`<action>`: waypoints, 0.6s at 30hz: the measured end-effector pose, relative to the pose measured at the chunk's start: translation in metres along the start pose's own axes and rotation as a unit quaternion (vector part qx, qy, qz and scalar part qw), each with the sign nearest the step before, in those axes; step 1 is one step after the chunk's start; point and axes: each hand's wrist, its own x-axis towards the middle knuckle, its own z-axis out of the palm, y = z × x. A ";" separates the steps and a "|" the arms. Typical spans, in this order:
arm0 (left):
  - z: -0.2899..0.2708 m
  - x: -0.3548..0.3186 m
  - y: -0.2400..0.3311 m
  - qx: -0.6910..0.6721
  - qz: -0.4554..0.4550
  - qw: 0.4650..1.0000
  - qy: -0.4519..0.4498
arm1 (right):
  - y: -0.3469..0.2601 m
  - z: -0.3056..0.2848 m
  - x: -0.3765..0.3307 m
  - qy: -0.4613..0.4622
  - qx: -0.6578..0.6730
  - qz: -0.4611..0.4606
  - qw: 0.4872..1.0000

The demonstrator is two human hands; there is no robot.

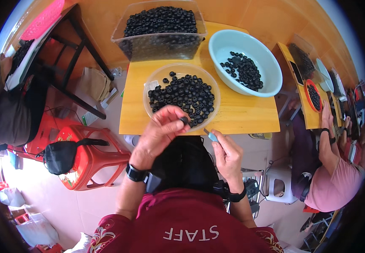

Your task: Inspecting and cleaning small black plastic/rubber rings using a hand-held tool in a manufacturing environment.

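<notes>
Over the near edge of the yellow table, my left hand pinches one round black bead-like piece between thumb and fingertips. Facing it, my right hand grips a small tool with a light-blue handle. Its short tip points toward the left hand, apart from the piece; the kind of tip is too small to tell. Just beyond both hands stands a clear round tub with many similar black pieces, several showing a hole in the middle.
At the back left of the table, a clear rectangular bin is heaped with black pieces. A pale-blue basin at the right holds a smaller pile. Red stools stand at the left. People work at other tables on both sides, one in a pink shirt.
</notes>
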 end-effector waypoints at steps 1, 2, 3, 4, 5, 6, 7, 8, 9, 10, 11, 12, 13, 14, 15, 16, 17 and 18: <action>0.002 -0.006 -0.006 -0.032 -0.006 0.999 -0.004 | -0.004 0.002 0.003 -0.008 0.004 -0.008 1.000; 0.003 -0.012 -0.011 -0.051 -0.007 0.999 0.001 | -0.008 0.003 0.004 -0.009 0.003 -0.015 1.000; 0.004 -0.015 -0.016 -0.066 -0.011 0.998 0.011 | -0.013 0.004 0.006 -0.026 -0.003 -0.029 0.999; 0.005 -0.019 -0.020 -0.078 -0.012 0.997 0.019 | -0.016 0.005 0.006 -0.043 -0.010 -0.040 0.998; 0.006 -0.022 -0.023 -0.091 -0.014 0.995 0.028 | -0.019 0.006 0.007 -0.043 -0.010 -0.042 0.998; 0.006 -0.023 -0.025 -0.093 -0.015 0.995 0.029 | -0.022 0.006 0.008 -0.047 -0.013 -0.053 0.997; 0.005 -0.024 -0.027 -0.103 -0.015 0.994 0.024 | -0.023 0.007 0.008 -0.057 -0.017 -0.058 0.997; 0.005 -0.025 -0.028 -0.113 -0.014 0.993 0.020 | -0.024 0.008 0.009 -0.053 -0.016 -0.069 0.996; 0.005 -0.026 -0.028 -0.116 -0.012 0.993 0.022 | -0.024 0.008 0.009 -0.052 -0.014 -0.075 0.996; 0.004 -0.026 -0.029 -0.122 -0.014 0.992 0.015 | -0.024 0.007 0.009 -0.059 -0.024 -0.083 0.995; 0.002 -0.026 -0.029 -0.128 -0.015 0.992 0.008 | -0.023 0.007 0.009 -0.067 -0.033 -0.091 0.993; 0.002 -0.027 -0.030 -0.130 -0.014 0.991 0.011 | -0.023 0.007 0.009 -0.071 -0.032 -0.091 0.993; 0.001 -0.027 -0.031 -0.125 -0.015 0.992 0.016 | -0.022 0.006 0.009 -0.073 -0.040 -0.098 0.992; 0.000 -0.028 -0.032 -0.119 -0.017 0.993 0.021 | -0.022 0.006 0.009 -0.074 -0.046 -0.103 0.991; -0.001 -0.029 -0.033 -0.121 -0.018 0.992 0.023 | -0.022 0.006 0.009 -0.076 -0.047 -0.102 0.991; -0.001 -0.029 -0.034 -0.122 -0.017 0.992 0.021 | -0.022 0.006 0.009 -0.072 -0.045 -0.104 0.991; -0.002 -0.029 -0.035 -0.121 -0.016 0.992 0.020 | -0.022 0.006 0.009 -0.067 -0.043 -0.105 0.991; -0.003 -0.029 -0.036 -0.124 -0.017 0.992 0.019 | -0.022 0.006 0.009 -0.064 -0.038 -0.106 0.992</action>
